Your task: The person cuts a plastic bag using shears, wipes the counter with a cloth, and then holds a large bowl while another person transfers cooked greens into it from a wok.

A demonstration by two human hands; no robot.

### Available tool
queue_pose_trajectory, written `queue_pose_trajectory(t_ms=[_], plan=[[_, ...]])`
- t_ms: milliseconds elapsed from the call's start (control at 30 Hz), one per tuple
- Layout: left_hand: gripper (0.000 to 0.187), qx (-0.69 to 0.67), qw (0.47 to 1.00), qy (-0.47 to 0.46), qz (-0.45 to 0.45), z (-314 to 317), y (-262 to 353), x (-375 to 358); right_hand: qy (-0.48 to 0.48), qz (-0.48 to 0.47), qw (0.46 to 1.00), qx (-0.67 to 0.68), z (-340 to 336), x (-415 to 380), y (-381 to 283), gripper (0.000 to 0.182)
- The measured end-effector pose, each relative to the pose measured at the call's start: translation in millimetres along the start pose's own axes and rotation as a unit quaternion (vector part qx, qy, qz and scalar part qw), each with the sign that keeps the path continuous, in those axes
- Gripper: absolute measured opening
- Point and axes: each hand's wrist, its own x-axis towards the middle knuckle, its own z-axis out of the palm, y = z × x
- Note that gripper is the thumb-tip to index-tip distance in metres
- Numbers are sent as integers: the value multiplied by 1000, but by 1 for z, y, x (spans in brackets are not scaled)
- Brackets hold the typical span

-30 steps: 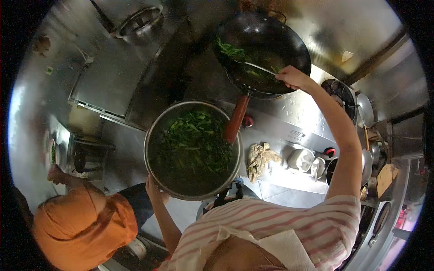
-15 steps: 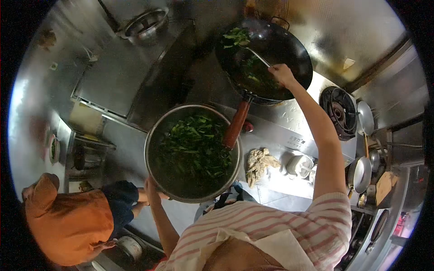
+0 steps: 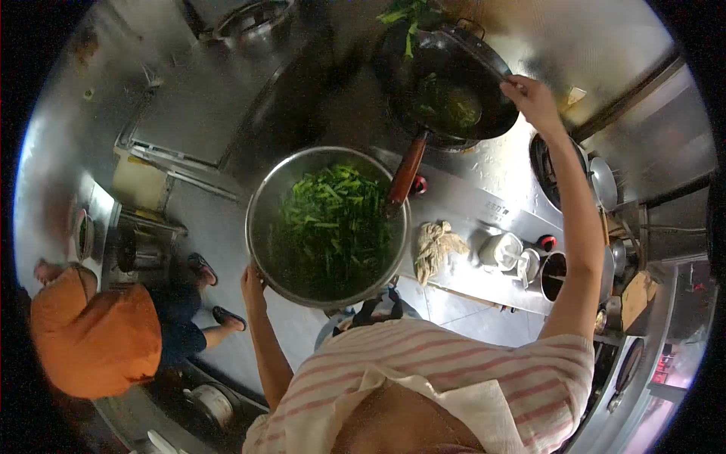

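Observation:
My left hand (image 3: 253, 287) grips the near-left rim of a large round metal pot (image 3: 253, 227) of chopped leafy greens (image 3: 333, 219). My right hand (image 3: 529, 98) is closed around the handle end of a long-handled cooking utensil (image 3: 484, 54). Its head is hidden by a clump of greens (image 3: 408, 19) hanging over the far-left side of the black wok (image 3: 495, 117). More greens lie in liquid at the wok's bottom. The wok's wooden handle (image 3: 408, 166) points toward me and overlaps the pot's right rim.
A crumpled cloth (image 3: 439, 250) and a white container (image 3: 501, 250) lie on the steel counter to the right. Beyond them are a burner (image 3: 556, 170) and pans. A person in an orange top (image 3: 94, 333) is at the left. A metal bowl (image 3: 257, 26) sits at the back left.
My right hand has moved right and away from me with the utensil, and the greens have risen toward the wok's far-left edge. The pot has shifted slightly away. The other person's feet have moved.

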Motion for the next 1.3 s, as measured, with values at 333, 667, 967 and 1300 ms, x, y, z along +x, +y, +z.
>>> queue_pose_trajectory(t_ms=[333,667,967,1300], plan=[[49,52,996,15,-74,8,26,-6,1,-396,810,-432,42,-143,-163,23],[48,45,995,13,-83,-6,9,5,-71,-102,949,-291,-80,-34,-47,34],[44,9,995,69,-67,12,14,-6,-346,143,848,-376,-74,43,40,31],[39,-5,992,125,-32,36,28,-15,-328,180,924,-75,28,31,91,26]])
